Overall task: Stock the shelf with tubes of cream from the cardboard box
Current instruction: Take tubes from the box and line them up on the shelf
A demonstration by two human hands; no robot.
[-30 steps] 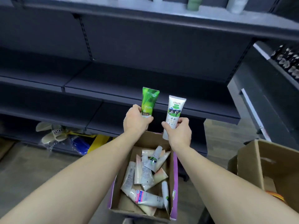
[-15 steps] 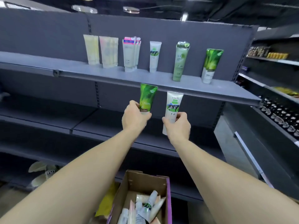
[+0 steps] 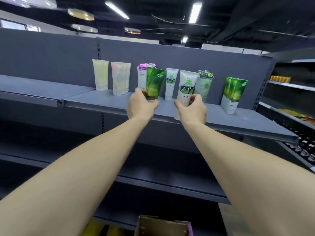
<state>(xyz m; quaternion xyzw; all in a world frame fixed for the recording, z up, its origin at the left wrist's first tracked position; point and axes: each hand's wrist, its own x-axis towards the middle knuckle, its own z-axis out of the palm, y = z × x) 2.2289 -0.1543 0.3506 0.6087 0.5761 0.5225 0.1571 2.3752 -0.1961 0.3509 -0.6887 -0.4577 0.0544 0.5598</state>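
My left hand (image 3: 140, 106) grips the lower end of a green tube (image 3: 154, 83), held upright over the grey top shelf (image 3: 76, 96). My right hand (image 3: 191, 110) grips a white tube with a cow picture (image 3: 185, 87), also upright at the shelf's front edge. Behind them stand a matching white cow tube (image 3: 171, 84), a pale green tube (image 3: 204, 86) and white tubes with pink tops (image 3: 142, 77). Green tubes (image 3: 234, 92) stand further right, pale yellow tubes (image 3: 100, 74) and pink-tinted tubes (image 3: 120, 78) to the left. The cardboard box (image 3: 163, 224) shows only its rim at the bottom.
Lower grey shelves (image 3: 170, 186) run below my arms. A neighbouring rack at the right holds yellow packs (image 3: 281, 79) and dark small bottles (image 3: 305, 149). Something yellow (image 3: 102, 227) lies on the floor left of the box.
Both hands have risen with their tubes from above the box up to the top shelf. My view tilted up, so the box dropped almost out of sight.
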